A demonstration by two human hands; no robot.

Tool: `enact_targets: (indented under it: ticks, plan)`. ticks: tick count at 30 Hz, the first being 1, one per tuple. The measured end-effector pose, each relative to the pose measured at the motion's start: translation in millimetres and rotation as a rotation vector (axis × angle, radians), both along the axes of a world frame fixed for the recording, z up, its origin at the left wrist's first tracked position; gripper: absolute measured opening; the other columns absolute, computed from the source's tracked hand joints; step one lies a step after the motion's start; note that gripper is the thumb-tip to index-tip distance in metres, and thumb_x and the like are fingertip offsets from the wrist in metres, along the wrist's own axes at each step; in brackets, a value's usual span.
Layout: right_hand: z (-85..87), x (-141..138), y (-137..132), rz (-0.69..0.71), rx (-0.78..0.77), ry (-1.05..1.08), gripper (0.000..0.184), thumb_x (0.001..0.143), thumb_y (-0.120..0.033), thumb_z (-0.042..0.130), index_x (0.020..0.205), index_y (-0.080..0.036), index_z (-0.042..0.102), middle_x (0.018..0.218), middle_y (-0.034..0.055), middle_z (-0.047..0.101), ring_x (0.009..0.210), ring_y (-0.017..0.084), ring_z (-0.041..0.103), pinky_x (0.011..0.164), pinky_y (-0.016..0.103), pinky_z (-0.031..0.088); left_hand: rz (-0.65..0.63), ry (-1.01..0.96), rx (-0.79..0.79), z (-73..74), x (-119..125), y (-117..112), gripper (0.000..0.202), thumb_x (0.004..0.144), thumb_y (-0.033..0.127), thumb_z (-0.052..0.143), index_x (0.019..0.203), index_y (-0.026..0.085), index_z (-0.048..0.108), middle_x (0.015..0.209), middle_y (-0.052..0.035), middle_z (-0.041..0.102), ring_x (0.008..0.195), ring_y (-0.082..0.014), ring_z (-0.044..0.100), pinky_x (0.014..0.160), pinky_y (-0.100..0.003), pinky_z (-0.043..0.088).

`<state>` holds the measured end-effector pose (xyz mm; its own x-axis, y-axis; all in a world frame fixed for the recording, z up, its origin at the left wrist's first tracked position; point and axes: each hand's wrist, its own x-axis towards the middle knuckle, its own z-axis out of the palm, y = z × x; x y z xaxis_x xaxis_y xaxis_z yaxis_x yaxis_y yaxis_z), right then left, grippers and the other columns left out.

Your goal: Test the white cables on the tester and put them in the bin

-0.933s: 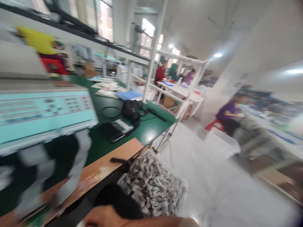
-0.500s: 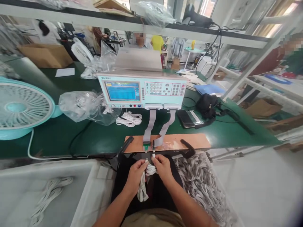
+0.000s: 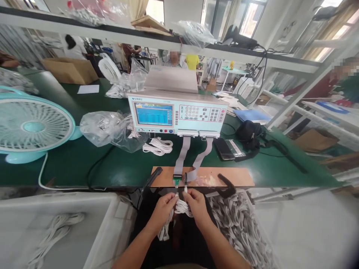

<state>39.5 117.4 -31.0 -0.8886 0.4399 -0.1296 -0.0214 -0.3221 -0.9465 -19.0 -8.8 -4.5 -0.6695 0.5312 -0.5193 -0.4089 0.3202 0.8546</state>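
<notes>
My left hand point(image 3: 164, 210) pinches one plug end of a coiled white cable point(image 3: 183, 207), close below a small green adapter board point(image 3: 176, 182). Another white cable bundle point(image 3: 165, 228) hangs beneath that hand. Between the fingers of my right hand point(image 3: 198, 206) is a white plug point(image 3: 185, 189), in line with the black connector point(image 3: 185, 178) and seemingly touching its end. Two grey ribbon cables point(image 3: 182, 157) run from these connectors up to a bench tester point(image 3: 202, 125) with a lit blue screen.
A copper-coloured board point(image 3: 207, 177) lies along the bench edge, with black clamps point(image 3: 228, 186) at its ends. Left stand a turquoise fan point(image 3: 33, 127) and a white bin point(image 3: 108, 220) containing cables. A container of cables point(image 3: 235, 224) is at right. One coiled cable point(image 3: 157, 146) lies by the tester.
The view has shifted, so the bench appears lower and further right. My left hand has brought its plug closer to the green board. My right hand keeps its grip by the black connector.
</notes>
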Motion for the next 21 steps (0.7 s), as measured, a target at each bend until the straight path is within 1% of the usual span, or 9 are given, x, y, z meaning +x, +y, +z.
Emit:
enact_targets:
  ticks: [2, 4, 5, 7, 10, 14, 17, 21]
  plan:
    - [1.4, -2, 0, 0.024, -0.163, -0.067, 0.04, 0.073, -0.046, 0.072, 0.064, -0.012, 0.055, 0.056, 0.0022, 0.043, 0.047, 0.016, 0.032, 0.044, 0.021, 0.026, -0.065, -0.001, 0.01, 5.0, -4, 0, 0.041, 0.082, 0.051, 0.046, 0.072, 0.01, 0.045, 0.053, -0.0012, 0.043, 0.042, -0.0081, 0.037, 0.038, -0.018, 0.031]
    - [2.1, -4, 1, 0.025, -0.289, -0.122, 0.042, 0.066, -0.048, 0.078, 0.067, -0.01, 0.059, 0.06, 0.0056, 0.047, 0.05, 0.018, 0.036, 0.046, 0.021, 0.029, -0.065, -0.002, 0.004, 7.9, -8, 2, 0.039, 0.082, 0.048, 0.046, 0.071, 0.011, 0.045, 0.053, -0.001, 0.043, 0.041, -0.0077, 0.036, 0.038, -0.018, 0.03]
    - [2.4, -5, 1, 0.022, -0.32, -0.139, 0.044, 0.063, -0.049, 0.08, 0.067, -0.01, 0.06, 0.062, 0.0072, 0.049, 0.051, 0.018, 0.038, 0.047, 0.022, 0.031, -0.045, 0.0, -0.001, 8.0, -9, 3, 0.037, 0.081, 0.046, 0.047, 0.07, 0.011, 0.045, 0.053, -0.0007, 0.042, 0.04, -0.0072, 0.035, 0.038, -0.018, 0.03]
    - [3.1, -7, 2, 0.018, -0.334, -0.143, 0.046, 0.062, -0.049, 0.083, 0.068, -0.009, 0.062, 0.064, 0.0086, 0.05, 0.053, 0.019, 0.04, 0.049, 0.022, 0.032, 0.007, 0.013, -0.01, 5.9, -11, 4, 0.035, 0.079, 0.043, 0.048, 0.07, 0.01, 0.047, 0.055, -0.0006, 0.041, 0.04, -0.0064, 0.034, 0.039, -0.018, 0.03]
    - [4.2, -6, 4, 0.047, -0.312, -0.087, 0.044, 0.068, -0.049, 0.083, 0.069, -0.01, 0.062, 0.064, 0.0072, 0.049, 0.054, 0.018, 0.039, 0.05, 0.02, 0.03, 0.066, 0.048, -0.001, -0.7, -11, 7, 0.034, 0.079, 0.042, 0.049, 0.073, 0.009, 0.052, 0.058, -0.0018, 0.043, 0.043, -0.0063, 0.034, 0.041, -0.018, 0.029]
    - [5.2, -4, 6, 0.072, -0.254, -0.061, 0.042, 0.072, -0.048, 0.081, 0.071, -0.01, 0.062, 0.064, 0.0053, 0.048, 0.056, 0.018, 0.04, 0.052, 0.02, 0.031, 0.131, 0.117, 0.009, -7.0, -9, 10, 0.032, 0.078, 0.038, 0.051, 0.067, 0.008, 0.051, 0.06, -0.0027, 0.042, 0.051, -0.0065, 0.035, 0.047, -0.017, 0.029]
    - [6.6, -4, 5, 0.068, -0.235, -0.067, 0.042, 0.073, -0.049, 0.08, 0.074, -0.011, 0.063, 0.065, 0.0048, 0.048, 0.059, 0.02, 0.043, 0.054, 0.021, 0.033, 0.211, 0.13, 0.025, -7.1, -6, 14, 0.032, 0.077, 0.037, 0.052, 0.065, 0.008, 0.051, 0.062, -0.0031, 0.041, 0.055, -0.0073, 0.035, 0.05, -0.017, 0.029]
    - [11.4, -5, 4, 0.071, -0.27, -0.048, 0.038, 0.074, -0.047, 0.08, 0.078, -0.012, 0.065, 0.072, 0.0061, 0.051, 0.064, 0.022, 0.046, 0.059, 0.023, 0.037, 0.312, 0.065, 0.06, -3.5, 1, 20, 0.035, 0.077, 0.042, 0.054, 0.069, 0.008, 0.051, 0.064, -0.0037, 0.043, 0.057, -0.0081, 0.037, 0.051, -0.018, 0.03]
